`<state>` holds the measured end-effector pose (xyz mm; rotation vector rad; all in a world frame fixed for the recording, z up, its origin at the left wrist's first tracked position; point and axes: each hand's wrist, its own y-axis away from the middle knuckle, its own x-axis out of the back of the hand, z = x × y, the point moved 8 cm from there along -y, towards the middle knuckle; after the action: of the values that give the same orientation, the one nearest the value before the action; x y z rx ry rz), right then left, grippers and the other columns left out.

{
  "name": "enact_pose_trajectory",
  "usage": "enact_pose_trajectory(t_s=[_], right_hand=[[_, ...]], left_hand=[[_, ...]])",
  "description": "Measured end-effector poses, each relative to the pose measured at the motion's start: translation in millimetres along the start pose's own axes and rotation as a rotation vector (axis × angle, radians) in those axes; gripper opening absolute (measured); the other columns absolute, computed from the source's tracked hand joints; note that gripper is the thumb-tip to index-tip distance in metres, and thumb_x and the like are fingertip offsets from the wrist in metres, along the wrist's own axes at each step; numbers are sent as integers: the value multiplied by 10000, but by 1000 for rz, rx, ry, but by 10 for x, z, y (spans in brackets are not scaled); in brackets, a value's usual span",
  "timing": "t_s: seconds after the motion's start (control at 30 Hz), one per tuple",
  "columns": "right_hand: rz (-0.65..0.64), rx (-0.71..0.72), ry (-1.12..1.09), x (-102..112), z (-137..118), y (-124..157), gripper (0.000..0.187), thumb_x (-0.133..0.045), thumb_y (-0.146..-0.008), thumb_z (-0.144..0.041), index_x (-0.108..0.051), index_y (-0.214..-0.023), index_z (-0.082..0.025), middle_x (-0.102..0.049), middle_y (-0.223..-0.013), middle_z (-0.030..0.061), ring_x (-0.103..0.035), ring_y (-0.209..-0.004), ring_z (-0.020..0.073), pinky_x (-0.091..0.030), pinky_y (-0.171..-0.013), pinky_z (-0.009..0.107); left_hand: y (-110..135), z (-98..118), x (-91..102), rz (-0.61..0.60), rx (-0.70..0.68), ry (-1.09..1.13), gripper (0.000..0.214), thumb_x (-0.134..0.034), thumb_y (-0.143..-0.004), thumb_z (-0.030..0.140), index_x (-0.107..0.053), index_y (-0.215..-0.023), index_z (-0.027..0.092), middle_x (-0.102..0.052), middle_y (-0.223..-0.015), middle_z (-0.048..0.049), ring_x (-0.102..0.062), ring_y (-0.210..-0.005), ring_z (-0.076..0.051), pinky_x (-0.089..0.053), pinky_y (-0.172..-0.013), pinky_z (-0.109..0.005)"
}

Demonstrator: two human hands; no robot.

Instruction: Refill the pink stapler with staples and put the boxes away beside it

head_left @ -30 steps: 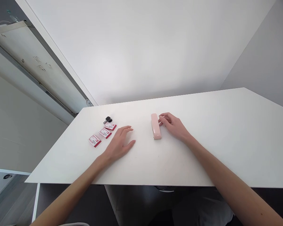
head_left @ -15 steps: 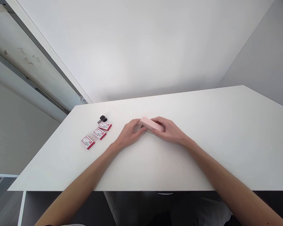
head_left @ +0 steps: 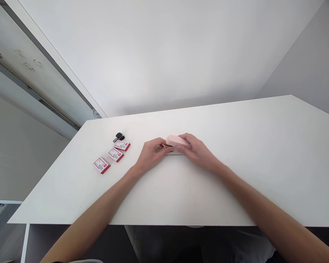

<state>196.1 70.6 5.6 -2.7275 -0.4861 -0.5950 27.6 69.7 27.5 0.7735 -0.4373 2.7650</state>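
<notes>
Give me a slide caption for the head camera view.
Both hands, left and right, grip a pink stapler on a white table; three staple boxes lie left.

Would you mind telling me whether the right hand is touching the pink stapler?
Touching. The head view shows the right hand with its fingers wrapped over the pink stapler, no gap between them; the left hand meets its other end.

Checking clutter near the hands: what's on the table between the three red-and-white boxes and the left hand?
Head view: nothing. Bare white table separates the nearest red-and-white box from the left hand, which touches the pink stapler.
</notes>
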Motion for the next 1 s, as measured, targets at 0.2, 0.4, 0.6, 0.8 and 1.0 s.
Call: enact_pose_trajectory(t_s=[0.2, 0.4, 0.6, 0.8, 1.0], right_hand=[[-13, -54, -168, -2, -73, 5, 370, -494, -1031, -590, -597, -1204, -279, -685, -1153, 50, -629, -976, 235, -518, -819, 370], [-80, -45, -264, -32, -117, 0, 384, -538, -1016, -592, -609, -1242, -289, -686, -1193, 55, -647, -1030, 238, -540, -869, 380], [-189, -20, -403, -78, -165, 15, 399, -560, -1017, -570, -594, -1300, -291, -681, -1232, 68, -663, -1096, 246, -539, -967, 437], [-204, -42, -401, -69, -124, 27, 430, -581, -1007, -554, -592, -1338, -280, -672, -1292, 90, -638, -1163, 267, -527, -989, 456], [-229, -24, -392, -82, -138, 26, 428, -574, -1006, -559, -591, -1339, -291, -687, -1250, 82, -641, -1155, 267, -536, -970, 450]], left_hand=[[21, 18, -61, -32, -34, -20, 158, -737, -902, 374, -773, -960, 232, -777, -984, -37, -710, -888, -198, -551, -807, -344], [47, 13, -85, -37, -91, -142, 203, -780, -872, 416, -715, -950, 240, -753, -932, -7, -699, -874, -192, -544, -845, -355], [83, 53, -138, -91, -264, -244, 189, -717, -947, 399, -694, -1082, 268, -729, -941, 4, -676, -902, -179, -509, -947, -372], [99, 63, -187, -125, -337, -265, 165, -669, -987, 382, -699, -1090, 257, -736, -955, -21, -659, -895, -187, -503, -931, -371], [99, 79, -186, -135, -311, -239, 187, -662, -982, 401, -699, -1092, 255, -730, -958, -31, -661, -913, -198, -518, -916, -375]])
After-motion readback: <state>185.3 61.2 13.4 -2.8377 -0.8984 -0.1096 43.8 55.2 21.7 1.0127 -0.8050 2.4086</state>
